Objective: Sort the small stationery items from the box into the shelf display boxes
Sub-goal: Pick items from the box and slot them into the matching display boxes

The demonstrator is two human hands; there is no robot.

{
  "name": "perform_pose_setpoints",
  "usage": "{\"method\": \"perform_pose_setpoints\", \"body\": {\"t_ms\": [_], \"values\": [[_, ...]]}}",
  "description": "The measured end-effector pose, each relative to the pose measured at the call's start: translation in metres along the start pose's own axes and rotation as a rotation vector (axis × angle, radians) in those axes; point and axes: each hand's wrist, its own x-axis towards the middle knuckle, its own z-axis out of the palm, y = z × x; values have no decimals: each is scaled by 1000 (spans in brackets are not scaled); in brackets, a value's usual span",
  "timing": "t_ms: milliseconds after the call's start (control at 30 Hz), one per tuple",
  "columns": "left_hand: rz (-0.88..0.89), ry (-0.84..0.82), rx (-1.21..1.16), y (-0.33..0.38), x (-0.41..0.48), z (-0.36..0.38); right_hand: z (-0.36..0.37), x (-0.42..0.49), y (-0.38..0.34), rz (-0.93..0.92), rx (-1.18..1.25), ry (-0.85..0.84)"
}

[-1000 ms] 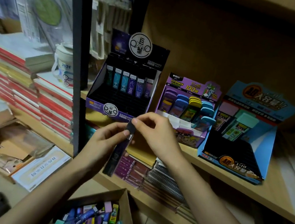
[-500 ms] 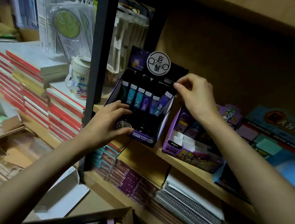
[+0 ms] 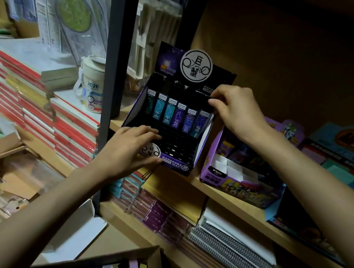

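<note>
Refill cases (image 3: 179, 117), six in one row, stand in the black display box (image 3: 175, 163) on the shelf (image 3: 220, 193); right hand (image 3: 236, 112) pinches the rightmost case's top, left hand (image 3: 131, 147) rests straight-fingered on the box's front.

Dim, warm light; soft blur, edges bowed.

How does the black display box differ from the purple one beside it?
The black display box holds six tubes in one row; the purple box shows white dividers. The left hand and right hand touch the black display box, not the purple box. Both share one shelf.
</note>
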Motion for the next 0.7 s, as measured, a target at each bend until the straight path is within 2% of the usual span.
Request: {"method": "perform_pose_setpoints", "body": {"t_ms": [100, 233, 333, 433, 567, 633, 700], "values": [[1, 1, -1, -1, 0, 1, 6, 2, -1, -35, -175, -6], [2, -8, -7, -2, 3, -1, 13, 5, 1, -109, -296, 2], [5, -26, -23, 2, 2, -7, 14, 8, 2, -92, -382, -10], [28, 30, -18, 12, -7, -21, 8, 7, 1, -55, -364, -62], [20, 118, -117, 25, -45, -37, -6, -14, -6, -120, -258, -34], [-80, 58, -210, 27, -71, -38, -15, -34, -15, -163, -100, -93], [-202, -32, -274, 26, -98, -28, -20, -57, -26, -195, 33, -256]]}}
